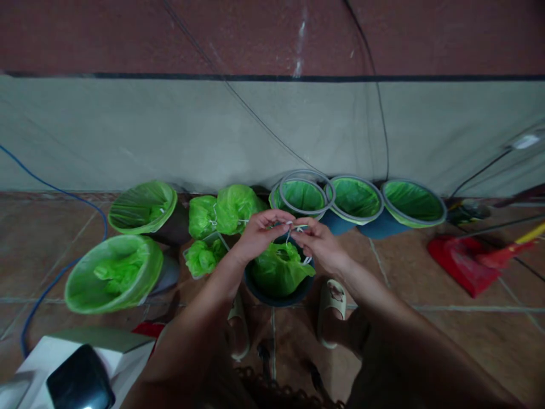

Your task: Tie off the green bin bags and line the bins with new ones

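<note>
My left hand (pixel 260 232) and my right hand (pixel 320 243) meet above a dark round bin (pixel 277 296) on the floor. Both pinch the white drawstring (pixel 293 228) of the green bag (pixel 279 270) that sits gathered in that bin. The fingers of both hands are closed on the string. My feet in pale slippers (pixel 332 309) stand just behind the bin.
Two green-lined bins (pixel 113 272) lie tilted at the left. Tied green bags (pixel 232 209) rest by the wall. Three lined bins with grey rings (pixel 355 197) stand at the right. A red dustpan (pixel 462 258) lies far right, cables cross the floor, and a white box (pixel 63 363) sits at bottom left.
</note>
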Demonstrator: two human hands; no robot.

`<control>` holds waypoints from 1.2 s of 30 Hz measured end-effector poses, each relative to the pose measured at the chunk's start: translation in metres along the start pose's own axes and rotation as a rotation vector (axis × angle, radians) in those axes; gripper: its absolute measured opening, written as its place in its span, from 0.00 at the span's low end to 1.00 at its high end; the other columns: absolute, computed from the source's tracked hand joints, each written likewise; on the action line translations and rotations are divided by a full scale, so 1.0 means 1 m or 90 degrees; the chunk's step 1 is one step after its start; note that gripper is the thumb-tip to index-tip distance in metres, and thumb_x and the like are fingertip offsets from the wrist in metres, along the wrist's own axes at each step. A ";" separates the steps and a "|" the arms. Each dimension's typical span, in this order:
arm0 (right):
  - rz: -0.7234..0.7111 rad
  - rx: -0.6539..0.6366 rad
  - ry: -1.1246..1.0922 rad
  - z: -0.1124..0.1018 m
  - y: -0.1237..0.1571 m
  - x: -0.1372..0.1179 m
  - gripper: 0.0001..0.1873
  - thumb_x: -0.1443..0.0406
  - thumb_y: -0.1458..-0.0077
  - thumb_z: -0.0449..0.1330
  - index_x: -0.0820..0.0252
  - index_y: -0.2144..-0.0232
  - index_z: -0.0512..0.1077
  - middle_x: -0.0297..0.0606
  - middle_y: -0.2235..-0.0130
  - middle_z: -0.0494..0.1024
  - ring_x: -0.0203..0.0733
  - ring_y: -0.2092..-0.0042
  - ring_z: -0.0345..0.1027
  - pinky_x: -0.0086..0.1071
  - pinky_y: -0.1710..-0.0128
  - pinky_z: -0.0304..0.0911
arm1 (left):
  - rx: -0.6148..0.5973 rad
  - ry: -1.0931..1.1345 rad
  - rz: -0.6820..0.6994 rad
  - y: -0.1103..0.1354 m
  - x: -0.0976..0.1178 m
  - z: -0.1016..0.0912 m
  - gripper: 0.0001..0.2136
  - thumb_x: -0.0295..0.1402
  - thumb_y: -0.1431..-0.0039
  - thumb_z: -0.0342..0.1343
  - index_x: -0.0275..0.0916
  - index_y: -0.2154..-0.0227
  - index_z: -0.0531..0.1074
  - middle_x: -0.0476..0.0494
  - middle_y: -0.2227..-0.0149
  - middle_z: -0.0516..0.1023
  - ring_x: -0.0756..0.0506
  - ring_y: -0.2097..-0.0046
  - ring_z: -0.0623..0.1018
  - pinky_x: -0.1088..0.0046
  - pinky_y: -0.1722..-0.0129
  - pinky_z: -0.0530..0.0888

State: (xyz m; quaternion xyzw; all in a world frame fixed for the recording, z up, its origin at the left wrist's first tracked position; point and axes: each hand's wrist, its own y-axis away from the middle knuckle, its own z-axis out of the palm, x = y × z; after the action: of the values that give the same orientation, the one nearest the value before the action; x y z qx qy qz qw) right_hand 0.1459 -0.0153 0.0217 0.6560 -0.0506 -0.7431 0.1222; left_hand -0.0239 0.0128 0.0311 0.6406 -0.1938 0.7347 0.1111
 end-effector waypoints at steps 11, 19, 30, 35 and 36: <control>0.060 -0.136 -0.026 0.002 -0.006 0.011 0.21 0.48 0.51 0.65 0.60 0.72 0.67 0.24 0.81 0.60 0.25 0.81 0.44 0.24 0.83 0.35 | 0.110 -0.160 -0.089 -0.002 -0.037 0.011 0.14 0.37 0.35 0.50 0.36 0.52 0.73 0.43 0.58 0.79 0.48 0.57 0.77 0.72 0.52 0.72; 0.056 -0.108 -0.173 -0.034 -0.003 -0.025 0.18 0.54 0.53 0.69 0.59 0.70 0.69 0.23 0.81 0.56 0.26 0.80 0.38 0.25 0.82 0.35 | -0.146 -0.127 -0.154 0.009 -0.057 0.022 0.17 0.45 0.35 0.49 0.36 0.66 0.76 0.44 0.63 0.80 0.47 0.59 0.76 0.70 0.51 0.71; 0.009 -0.079 -0.151 -0.065 -0.011 -0.034 0.16 0.53 0.50 0.66 0.54 0.71 0.66 0.23 0.79 0.48 0.29 0.80 0.32 0.28 0.81 0.34 | -0.153 0.028 -0.192 0.003 -0.045 0.015 0.13 0.43 0.42 0.56 0.36 0.71 0.73 0.50 0.78 0.72 0.52 0.73 0.71 0.74 0.65 0.68; -0.006 0.021 -0.187 -0.059 -0.018 -0.024 0.16 0.59 0.53 0.67 0.54 0.62 0.69 0.22 0.79 0.57 0.28 0.81 0.36 0.26 0.83 0.35 | -0.001 -0.026 -0.246 0.002 -0.057 0.016 0.07 0.33 0.47 0.55 0.36 0.77 0.70 0.53 0.81 0.68 0.54 0.78 0.65 0.77 0.74 0.63; -0.028 0.051 -0.192 -0.055 -0.017 -0.023 0.17 0.59 0.53 0.67 0.54 0.60 0.68 0.22 0.79 0.60 0.27 0.81 0.37 0.25 0.83 0.36 | 0.056 -0.045 -0.267 0.001 -0.060 0.017 0.07 0.32 0.47 0.55 0.36 0.78 0.70 0.53 0.81 0.67 0.54 0.78 0.65 0.77 0.75 0.62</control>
State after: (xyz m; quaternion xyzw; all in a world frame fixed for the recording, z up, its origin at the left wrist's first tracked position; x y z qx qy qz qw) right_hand 0.2009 0.0119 0.0322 0.5422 -0.0835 -0.8331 0.0702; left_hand -0.0003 0.0096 -0.0267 0.6965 -0.0279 0.6803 0.2263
